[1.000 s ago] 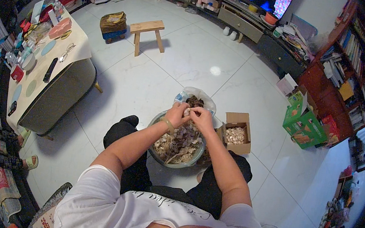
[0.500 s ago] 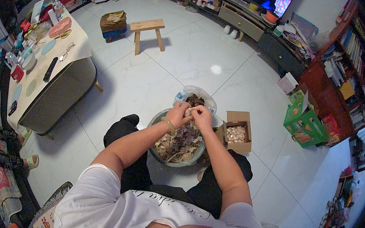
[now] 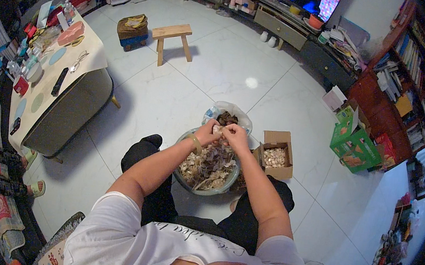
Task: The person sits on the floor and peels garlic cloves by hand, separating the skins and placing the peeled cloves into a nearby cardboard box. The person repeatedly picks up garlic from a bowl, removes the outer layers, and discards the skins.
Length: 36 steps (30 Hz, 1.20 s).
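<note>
Over a round basin heaped with dry papery garlic skins, my two hands meet. My left hand, with a bangle on its wrist, is closed around a pale garlic bulb. The fingertips of my right hand are pinched against the bulb's right side. Just beyond the hands stands a white plastic bag with brownish dry matter inside. To the right, an open cardboard box holds many loose garlic cloves.
A small wooden stool and a low brown-and-blue seat stand farther off on the tiled floor. At left is a cluttered table. A green carton sits by the bookcase at right.
Both hands stay together over the basin with the garlic bulb. My left hand has turned slightly, and more of the bulb shows between the hands.
</note>
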Motion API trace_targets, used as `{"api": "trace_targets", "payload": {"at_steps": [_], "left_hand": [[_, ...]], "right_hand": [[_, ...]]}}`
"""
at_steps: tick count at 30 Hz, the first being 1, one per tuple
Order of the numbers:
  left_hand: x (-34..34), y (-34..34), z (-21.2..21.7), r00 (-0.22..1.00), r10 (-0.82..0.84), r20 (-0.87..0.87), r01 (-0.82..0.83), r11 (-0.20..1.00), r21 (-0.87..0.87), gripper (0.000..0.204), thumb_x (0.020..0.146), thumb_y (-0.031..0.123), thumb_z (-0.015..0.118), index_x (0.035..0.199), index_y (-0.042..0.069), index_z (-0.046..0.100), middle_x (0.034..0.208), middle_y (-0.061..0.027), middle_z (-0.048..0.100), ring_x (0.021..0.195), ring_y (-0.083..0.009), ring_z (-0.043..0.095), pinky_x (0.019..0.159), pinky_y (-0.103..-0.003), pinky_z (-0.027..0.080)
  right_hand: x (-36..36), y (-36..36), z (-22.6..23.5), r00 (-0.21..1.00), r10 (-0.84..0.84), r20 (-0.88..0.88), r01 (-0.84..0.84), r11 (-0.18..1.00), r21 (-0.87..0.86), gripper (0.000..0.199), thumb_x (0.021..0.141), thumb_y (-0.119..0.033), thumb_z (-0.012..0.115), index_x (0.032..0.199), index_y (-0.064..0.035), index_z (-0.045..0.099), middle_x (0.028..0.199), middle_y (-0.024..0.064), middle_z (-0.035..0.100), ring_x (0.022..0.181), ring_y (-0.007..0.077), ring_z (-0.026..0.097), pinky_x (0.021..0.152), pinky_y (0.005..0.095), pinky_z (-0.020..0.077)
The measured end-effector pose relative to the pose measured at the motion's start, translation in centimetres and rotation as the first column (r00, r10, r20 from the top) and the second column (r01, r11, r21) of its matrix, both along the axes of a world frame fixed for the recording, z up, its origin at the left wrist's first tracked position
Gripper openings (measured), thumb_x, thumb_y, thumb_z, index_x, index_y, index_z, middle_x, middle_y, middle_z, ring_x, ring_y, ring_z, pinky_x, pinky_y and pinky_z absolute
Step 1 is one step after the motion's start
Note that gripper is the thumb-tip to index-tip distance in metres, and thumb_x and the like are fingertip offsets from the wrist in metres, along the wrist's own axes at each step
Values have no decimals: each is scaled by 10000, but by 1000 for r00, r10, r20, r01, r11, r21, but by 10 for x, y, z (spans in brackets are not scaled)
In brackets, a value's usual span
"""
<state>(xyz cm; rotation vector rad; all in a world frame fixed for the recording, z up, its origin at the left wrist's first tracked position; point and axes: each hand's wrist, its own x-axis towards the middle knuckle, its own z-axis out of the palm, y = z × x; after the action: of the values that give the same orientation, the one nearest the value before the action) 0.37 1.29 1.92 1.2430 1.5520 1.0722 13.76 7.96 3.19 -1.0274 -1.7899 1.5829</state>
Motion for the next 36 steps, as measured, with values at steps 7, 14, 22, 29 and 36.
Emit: {"api": "trace_targets", "payload": {"at_steps": [7, 14, 22, 29, 36], "left_hand": [[-6, 7, -18, 998, -24, -50, 28, 996, 83, 337, 751, 231, 555, 996, 70, 389, 774, -66, 527, 635, -128, 521, 527, -286, 430], [-6, 3, 1, 993, -58, 104, 64, 997, -50, 379, 701, 252, 610, 975, 82, 409, 781, -57, 512, 631, -139, 500, 535, -273, 424], [-5, 4, -5, 981, -35, -190, 56, 993, 107, 372, 694, 272, 638, 942, 79, 439, 763, -67, 519, 674, -151, 497, 595, -283, 425], [-4, 3, 5, 989, -45, -144, 35, 997, -72, 404, 717, 273, 622, 966, 68, 379, 765, -85, 528, 607, -123, 480, 503, -281, 412], [-14, 12, -33, 979, -77, -188, 73, 997, -28, 362, 743, 256, 579, 950, 52, 363, 711, -67, 490, 564, -128, 456, 436, -281, 384]], "right_hand": [[2, 6, -9, 995, 79, -65, -78, 997, 7, 174, 721, -156, 613, 772, 6, 573, 645, 49, 568, 503, 95, 520, 448, 223, 444], [3, 9, -15, 996, 55, -69, -54, 998, 24, 130, 728, -128, 590, 761, -3, 578, 646, 51, 572, 507, 91, 526, 449, 224, 423], [5, 12, -23, 997, 44, 68, -52, 990, 130, 140, 699, -159, 578, 758, -32, 577, 664, 70, 581, 577, 148, 558, 534, 284, 437], [7, 6, -17, 992, 13, 122, -67, 891, 449, 135, 735, -150, 533, 753, -16, 535, 652, 62, 544, 573, 144, 524, 519, 280, 415], [3, 0, -12, 982, 83, 169, -103, 988, 113, 160, 768, -166, 503, 811, -15, 531, 722, 83, 547, 658, 186, 547, 600, 314, 475]]}}
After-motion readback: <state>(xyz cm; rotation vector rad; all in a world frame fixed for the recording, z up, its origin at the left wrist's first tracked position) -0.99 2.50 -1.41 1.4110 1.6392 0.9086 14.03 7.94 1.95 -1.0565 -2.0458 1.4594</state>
